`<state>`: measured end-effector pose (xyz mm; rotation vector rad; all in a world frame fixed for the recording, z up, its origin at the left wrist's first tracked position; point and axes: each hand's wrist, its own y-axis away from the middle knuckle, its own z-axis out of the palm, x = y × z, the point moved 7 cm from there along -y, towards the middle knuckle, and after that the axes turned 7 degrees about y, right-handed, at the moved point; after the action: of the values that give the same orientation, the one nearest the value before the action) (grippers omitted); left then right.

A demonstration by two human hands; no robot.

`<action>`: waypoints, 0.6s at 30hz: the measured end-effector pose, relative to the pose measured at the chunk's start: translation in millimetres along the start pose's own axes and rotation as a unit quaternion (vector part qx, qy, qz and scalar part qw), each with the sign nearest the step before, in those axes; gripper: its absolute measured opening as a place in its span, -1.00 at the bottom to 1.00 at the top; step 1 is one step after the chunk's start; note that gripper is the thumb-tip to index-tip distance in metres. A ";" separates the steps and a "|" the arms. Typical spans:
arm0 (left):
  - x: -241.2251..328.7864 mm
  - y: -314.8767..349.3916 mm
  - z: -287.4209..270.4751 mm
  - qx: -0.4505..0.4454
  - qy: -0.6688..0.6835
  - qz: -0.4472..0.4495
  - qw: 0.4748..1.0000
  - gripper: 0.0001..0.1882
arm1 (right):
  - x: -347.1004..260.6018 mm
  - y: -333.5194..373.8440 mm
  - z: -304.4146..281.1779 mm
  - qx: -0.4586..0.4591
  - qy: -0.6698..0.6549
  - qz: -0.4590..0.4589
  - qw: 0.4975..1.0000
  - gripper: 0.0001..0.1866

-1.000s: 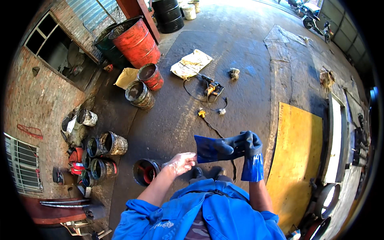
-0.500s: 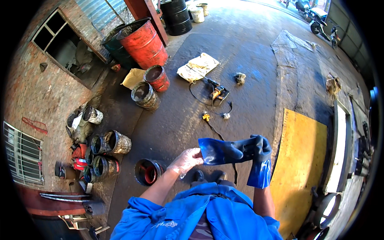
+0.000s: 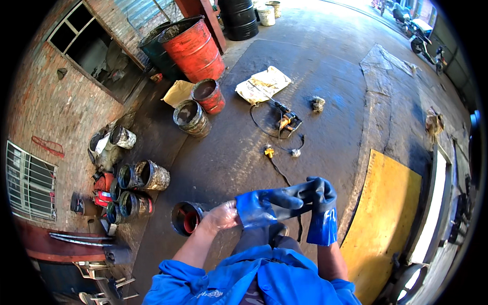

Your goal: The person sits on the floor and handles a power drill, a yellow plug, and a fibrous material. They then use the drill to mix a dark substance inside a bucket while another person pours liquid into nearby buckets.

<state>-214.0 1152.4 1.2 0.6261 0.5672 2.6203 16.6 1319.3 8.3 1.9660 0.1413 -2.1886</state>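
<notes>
My left hand (image 3: 222,215), in a thin clear plastic glove, is closed on the blue cuff of a loose rubber glove (image 3: 255,208). That glove stretches sideways in front of my body, with its dark palm and fingers pointing right. My right hand (image 3: 324,197) wears a matching rubber glove with a dark hand part and a blue cuff. Its bent fingers are closed at the finger end of the loose glove; the exact grip is partly hidden.
A bucket (image 3: 187,218) with something red inside stands by my left forearm. A power tool (image 3: 288,122) with its cable lies ahead, beside a pale sack (image 3: 263,85). More buckets (image 3: 190,118), a red drum (image 3: 194,48) and a yellow board (image 3: 382,218) surround the floor.
My left hand and the loose glove's cuff have shifted left and slightly down. The glove's shape has bent somewhat between my hands. The whole view has turned a little.
</notes>
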 end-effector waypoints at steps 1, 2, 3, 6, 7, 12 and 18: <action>6.4 -5.0 -6.5 -0.019 -0.167 0.049 0.984 -0.51 | -0.2 -6.0 8.5 -0.020 0.017 0.022 0.999 -0.49; 12.0 -9.7 -7.6 -0.018 -0.165 0.055 0.985 -0.51 | -3.7 -14.2 16.3 -0.026 0.019 0.021 0.999 -0.49; 19.2 -7.9 -0.6 -0.061 -0.110 0.079 0.989 -0.49 | -2.7 -20.2 24.9 -0.029 0.025 0.019 0.999 -0.50; 47.7 -14.4 33.0 -0.116 0.042 0.030 0.992 -0.47 | 23.4 -50.4 31.1 -0.036 0.044 -0.030 0.998 -0.47; 59.8 -20.4 45.1 -0.147 0.024 0.042 0.988 -0.48 | 26.1 -59.5 36.3 -0.047 0.070 -0.034 0.996 -0.48; 104.7 -77.4 75.8 -0.259 -0.073 0.130 0.954 -0.54 | 13.6 -113.4 61.8 -0.092 0.153 -0.086 0.980 -0.41; 205.8 -55.1 107.9 -0.070 -0.135 0.041 0.988 -0.63 | 22.1 -165.0 83.0 -0.102 0.108 -0.007 0.989 -0.46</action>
<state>-315.7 1323.1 133.7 0.9553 0.2780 2.5624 -100.8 1462.0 -14.1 2.0809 0.3950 -1.8776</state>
